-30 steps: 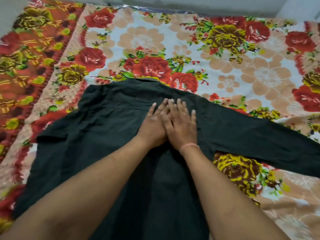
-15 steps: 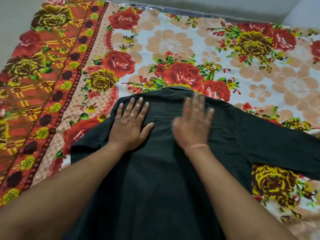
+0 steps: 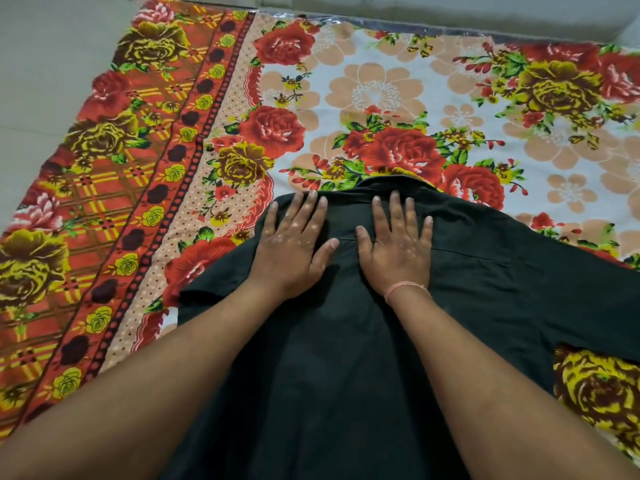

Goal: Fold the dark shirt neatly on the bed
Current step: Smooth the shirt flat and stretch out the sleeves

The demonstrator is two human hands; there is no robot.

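Note:
The dark shirt [image 3: 329, 358] lies spread flat, back side up, on the flowered bedsheet [image 3: 381, 98], its collar pointing away from me. One sleeve stretches off to the right [image 3: 554, 289]; the left shoulder ends near the sheet's dotted border. My left hand [image 3: 294, 240] rests palm down on the left shoulder area, fingers spread. My right hand [image 3: 398, 244], a thin pink thread at its wrist, lies flat just right of the centre, below the collar. Neither hand grips any cloth. My forearms cover much of the shirt's lower part.
The sheet's orange patterned border [image 3: 121, 202] runs along the left, with pale floor [image 3: 41, 64] beyond it. A light wall or edge [image 3: 415, 8] lines the far side of the bed.
My hands, pressed together at the shirt's centre a second ago, have slid apart toward the shoulders. The view has shifted so the shirt sits further right in frame.

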